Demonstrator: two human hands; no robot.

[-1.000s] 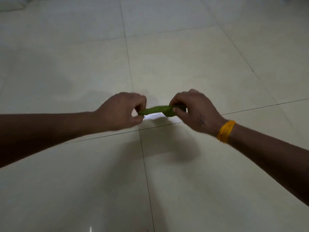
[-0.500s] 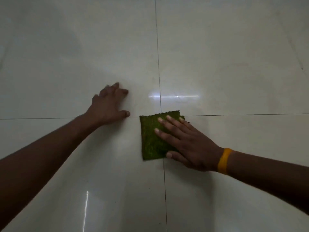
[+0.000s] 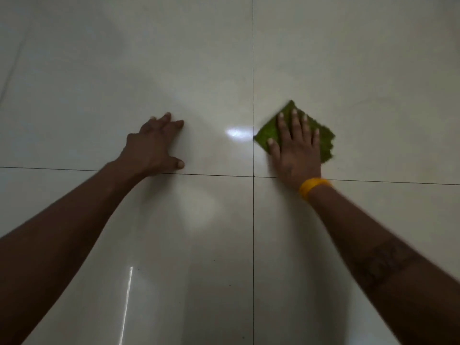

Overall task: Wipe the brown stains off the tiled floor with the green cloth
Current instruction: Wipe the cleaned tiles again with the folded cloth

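The green cloth point(image 3: 270, 129) lies flat on the pale tiled floor point(image 3: 361, 70), on the far right tile just right of the vertical grout line. My right hand point(image 3: 296, 148), with a yellow band at the wrist, presses flat on the cloth with fingers spread and covers its middle. My left hand point(image 3: 155, 145) rests palm down on the far left tile, fingers spread, holding nothing. I see no clear brown stains; only a few tiny dark specks show on the near tiles.
Two grout lines cross at a point point(image 3: 253, 175) between my hands. A bright light glare point(image 3: 236, 133) sits on the floor just left of the cloth. Glossy bare tile stretches all around.
Earlier both hands held the bunched cloth in the air. Then it lay flat under my right hand across the grout lines; now it has slid right and away onto the far right tile.
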